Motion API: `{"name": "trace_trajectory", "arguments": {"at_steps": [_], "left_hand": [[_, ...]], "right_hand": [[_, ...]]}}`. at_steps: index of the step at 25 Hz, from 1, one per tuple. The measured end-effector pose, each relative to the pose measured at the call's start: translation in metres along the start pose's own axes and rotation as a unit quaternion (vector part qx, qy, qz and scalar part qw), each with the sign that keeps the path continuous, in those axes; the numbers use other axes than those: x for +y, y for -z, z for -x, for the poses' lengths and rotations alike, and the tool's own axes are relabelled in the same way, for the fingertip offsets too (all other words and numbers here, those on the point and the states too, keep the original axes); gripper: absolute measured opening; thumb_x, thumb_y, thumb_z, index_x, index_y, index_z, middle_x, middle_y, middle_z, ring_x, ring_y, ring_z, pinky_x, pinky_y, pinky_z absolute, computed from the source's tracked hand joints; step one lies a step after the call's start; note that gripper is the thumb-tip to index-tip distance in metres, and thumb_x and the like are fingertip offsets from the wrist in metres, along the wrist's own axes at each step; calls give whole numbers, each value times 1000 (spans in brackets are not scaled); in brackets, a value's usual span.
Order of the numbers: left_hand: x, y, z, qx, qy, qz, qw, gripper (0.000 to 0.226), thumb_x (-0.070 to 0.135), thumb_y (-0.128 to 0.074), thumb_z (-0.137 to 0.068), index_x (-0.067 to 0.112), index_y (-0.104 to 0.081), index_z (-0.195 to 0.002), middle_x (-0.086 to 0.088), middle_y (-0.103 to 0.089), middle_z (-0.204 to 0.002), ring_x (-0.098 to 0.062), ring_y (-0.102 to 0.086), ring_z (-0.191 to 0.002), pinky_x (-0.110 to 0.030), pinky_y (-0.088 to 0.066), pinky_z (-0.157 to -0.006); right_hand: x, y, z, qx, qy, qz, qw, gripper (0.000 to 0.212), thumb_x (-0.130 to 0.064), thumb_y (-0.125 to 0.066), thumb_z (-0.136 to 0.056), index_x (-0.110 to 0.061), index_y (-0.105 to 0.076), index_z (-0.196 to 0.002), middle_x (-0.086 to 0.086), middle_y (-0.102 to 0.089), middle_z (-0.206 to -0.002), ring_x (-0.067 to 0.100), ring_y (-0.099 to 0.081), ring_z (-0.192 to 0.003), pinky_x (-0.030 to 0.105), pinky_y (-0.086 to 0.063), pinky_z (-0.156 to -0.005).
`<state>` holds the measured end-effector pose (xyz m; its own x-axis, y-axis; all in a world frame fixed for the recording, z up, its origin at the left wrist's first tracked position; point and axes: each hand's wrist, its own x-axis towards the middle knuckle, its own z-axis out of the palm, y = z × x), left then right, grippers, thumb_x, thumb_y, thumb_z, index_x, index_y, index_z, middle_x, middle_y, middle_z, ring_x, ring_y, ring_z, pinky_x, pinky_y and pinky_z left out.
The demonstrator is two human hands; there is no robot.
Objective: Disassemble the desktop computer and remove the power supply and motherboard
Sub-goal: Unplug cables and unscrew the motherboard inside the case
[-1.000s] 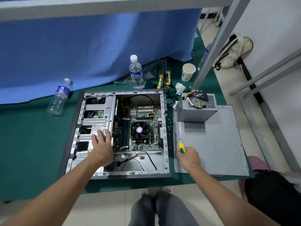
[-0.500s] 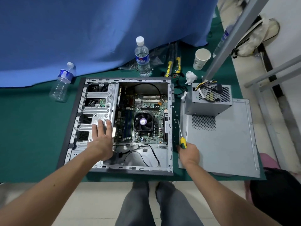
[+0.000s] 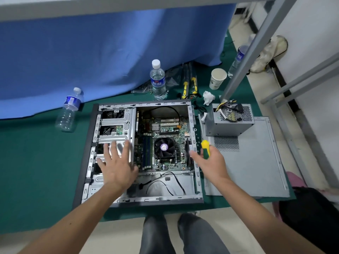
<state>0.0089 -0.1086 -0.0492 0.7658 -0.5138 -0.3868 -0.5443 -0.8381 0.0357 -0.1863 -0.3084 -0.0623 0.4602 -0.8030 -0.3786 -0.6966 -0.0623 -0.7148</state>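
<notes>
Left hand point(image 3: 117, 167) lies flat, fingers spread, on the drive cage point(image 3: 117, 129) of the open computer case point(image 3: 91, 143), likely to steady the chassis. Right hand point(image 3: 211, 162) grips a yellow-green screwdriver point(image 3: 205, 149) at the case's right edge, handle up; shaft hidden. Motherboard point(image 3: 165, 143) sits mounted inside, CPU fan point(image 3: 163, 147) central, so its screws look next. Power supply point(image 3: 229, 120) is already out, standing on the removed side panel point(image 3: 256, 162) to the right. Beyond: water bottle point(image 3: 157, 79), paper cup point(image 3: 217, 78).

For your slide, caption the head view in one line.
Power supply out, motherboard in: left hand steadies case, right hand grips screwdriver.
</notes>
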Motion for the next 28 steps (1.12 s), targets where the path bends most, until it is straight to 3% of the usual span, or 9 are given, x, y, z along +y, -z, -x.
{"name": "trace_trajectory", "arguments": {"at_steps": [3,4,8,13,18,20,22,25,28], "left_hand": [[-3,0,-17,-45,19,67,997,106,44,-67,-87,38,15,-154,-6,26,-161,-36,20,-148,-65,-1,-115],[0,-2,-21,-52,23,71,996,107,37,-70,-87,38,14,-154,-6,27,-160,-37,20,-148,-67,0,-114],[8,-10,-22,-30,44,83,995,111,3,-69,-83,34,10,-155,-7,25,-160,-42,16,-147,-70,-2,-111],[-5,-24,2,-23,32,55,998,113,-12,-57,-76,26,14,-155,-11,25,-160,-46,18,-146,-68,1,-112],[-20,-20,6,-43,-64,39,996,118,24,-72,-81,16,22,-152,-8,30,-158,-28,37,-138,-48,16,-115],[-28,-7,-6,-39,-94,75,992,108,49,-63,-86,21,16,-154,-5,23,-160,-25,28,-145,-43,14,-117],[-37,4,-25,6,-115,114,987,91,59,-47,-92,24,5,-157,-6,12,-163,-24,18,-149,-41,11,-119],[-44,12,-55,53,-129,104,985,73,64,-23,-98,30,2,-157,-8,13,-163,-22,20,-149,-45,8,-121],[-41,11,-78,67,-115,114,984,73,70,-8,-93,34,0,-156,-7,15,-163,-21,21,-148,-44,12,-118]], "right_hand": [[-27,-17,-5,21,39,160,986,64,-53,-70,-82,-9,-49,-124,-3,-54,-116,20,-57,-99,30,-49,-81],[-31,-21,-7,31,39,193,980,59,-48,-71,-84,-10,-47,-123,-1,-57,-116,21,-59,-96,32,-51,-79],[-34,-27,-2,62,24,229,971,36,-32,-72,-84,-15,-47,-104,-5,-51,-75,13,-53,-63,33,-49,-57],[-23,-28,27,46,0,223,974,36,-35,-74,-81,-20,-44,-94,-7,-51,-76,9,-51,-62,26,-37,-51],[-26,-25,42,17,-20,232,972,33,-40,-67,-88,-18,-45,-100,-8,-48,-79,8,-50,-64,25,-38,-55],[-38,-21,41,43,18,281,959,30,-42,-57,-94,-15,-45,-101,-6,-43,-89,11,-49,-75,25,-43,-65],[-55,-19,36,59,67,306,948,22,-36,-49,-97,-15,-44,-100,-2,-40,-94,12,-47,-77,24,-42,-63],[-76,-18,20,-52,95,323,940,9,-26,-45,-98,-19,-39,-100,1,-45,-97,5,-45,-59,17,-28,-47],[-87,-18,0,-150,142,369,906,30,-28,-47,-100,-14,-46,-127,3,-47,-123,10,-55,-80,20,-44,-68]]}}
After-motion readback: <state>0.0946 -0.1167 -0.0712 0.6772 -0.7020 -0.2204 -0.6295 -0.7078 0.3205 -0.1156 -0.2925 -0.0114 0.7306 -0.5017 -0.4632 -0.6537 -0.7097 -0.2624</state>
